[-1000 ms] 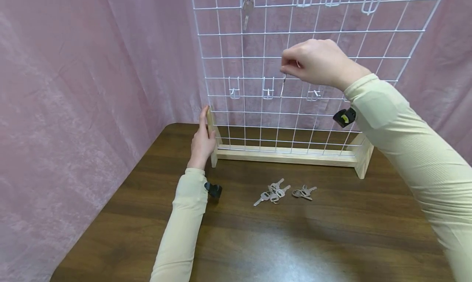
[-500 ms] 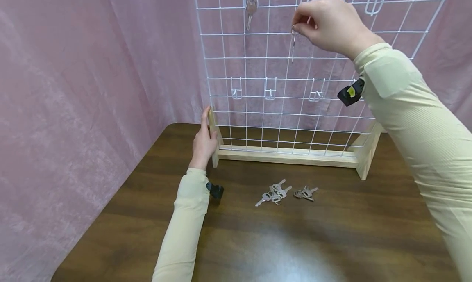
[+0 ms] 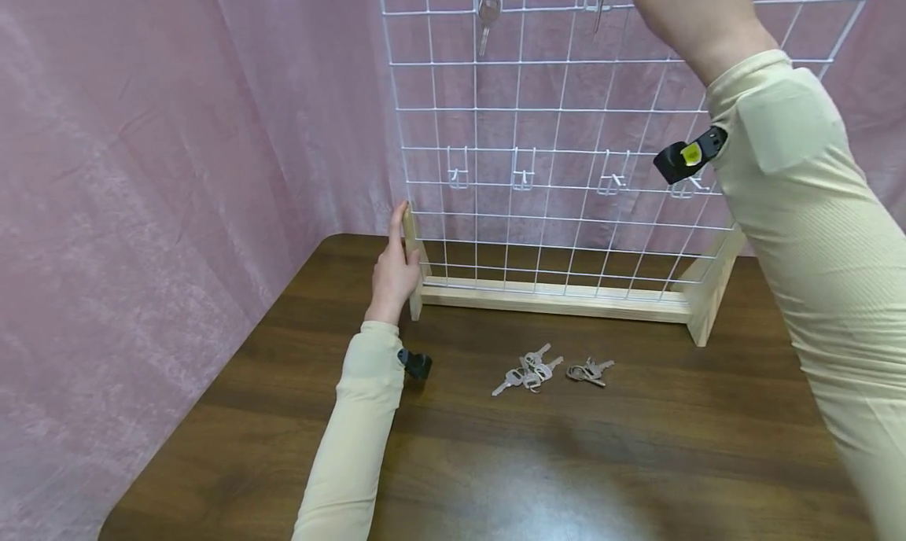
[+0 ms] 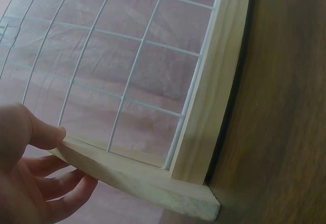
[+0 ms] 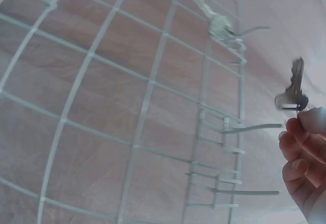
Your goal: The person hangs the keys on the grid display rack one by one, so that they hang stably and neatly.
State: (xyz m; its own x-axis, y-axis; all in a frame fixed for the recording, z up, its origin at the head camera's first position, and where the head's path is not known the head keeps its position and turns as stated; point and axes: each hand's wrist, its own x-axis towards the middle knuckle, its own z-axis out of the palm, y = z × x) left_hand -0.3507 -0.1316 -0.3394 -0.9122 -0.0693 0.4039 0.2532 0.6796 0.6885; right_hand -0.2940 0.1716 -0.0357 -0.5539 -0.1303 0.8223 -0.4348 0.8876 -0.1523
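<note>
The right hand [image 5: 308, 158] is raised high at the wire grid [image 3: 453, 64], its thumb and fingers pinching a key [image 5: 292, 89]. The blade of that key points away from the fingertips. In the head view the key shows in front of the top part of the grid, near an upper hook; whether it touches the hook I cannot tell, and the fingertips lie beyond the top edge there. The right wrist view shows two bare hooks [image 5: 254, 129] near the hand, and farther along, another key [image 5: 220, 26] hanging from its own hook.

The left hand [image 3: 393, 274] holds the wooden side piece [image 4: 137, 180] of the stand, thumb on one face and the other fingers bent against the opposite one.

A lower row of white hooks [image 3: 524, 178] sits on the grid above the wooden bar [image 3: 559, 303]. In front of the stand, a pile of keys [image 3: 535, 372] lies on the desk [image 3: 283, 415], with a smaller bunch [image 3: 589, 372] just beside it. A pink curtain [image 3: 177, 171] hangs behind.
</note>
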